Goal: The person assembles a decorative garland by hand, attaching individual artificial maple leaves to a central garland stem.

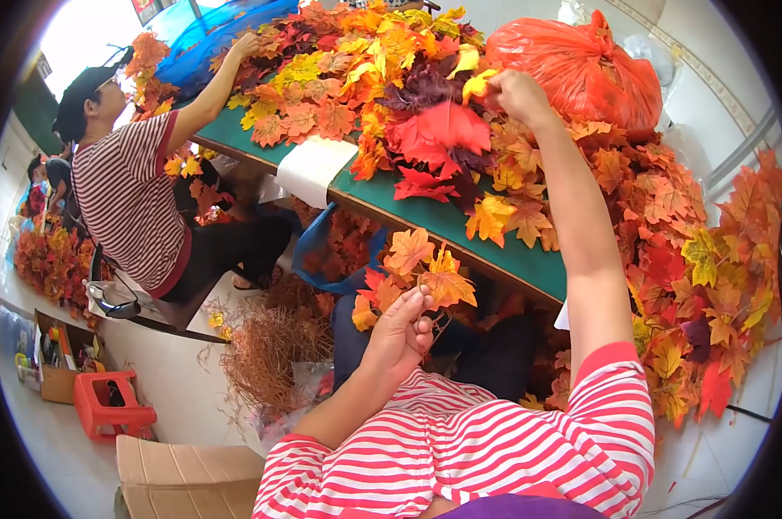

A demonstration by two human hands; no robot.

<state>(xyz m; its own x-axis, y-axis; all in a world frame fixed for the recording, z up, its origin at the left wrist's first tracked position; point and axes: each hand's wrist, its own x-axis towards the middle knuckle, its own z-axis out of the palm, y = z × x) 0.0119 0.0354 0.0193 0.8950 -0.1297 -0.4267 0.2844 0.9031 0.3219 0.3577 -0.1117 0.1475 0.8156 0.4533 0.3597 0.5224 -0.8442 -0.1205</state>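
Observation:
My left hand [399,329] is closed in a pinch round the stem of a small sprig of artificial maple leaves [425,272], orange and red, held above my lap. My right hand [518,95] reaches over the table, fingers pinched at a yellow artificial leaf [479,86]. Just below that hand, a large red leaf [450,127] is smeared by motion. Under both lies a broad pile of artificial maple leaves [322,95] in yellow, orange, red and dark purple, spread over the green tabletop [391,204].
A tied red plastic bag [572,73] bulges at the back right. Leaf bunches [711,303] hang off the table's right side. A seated co-worker [131,173] reaches into the pile at left. Brown stems [274,346], a red stool [112,402] and cardboard [188,476] lie lower left.

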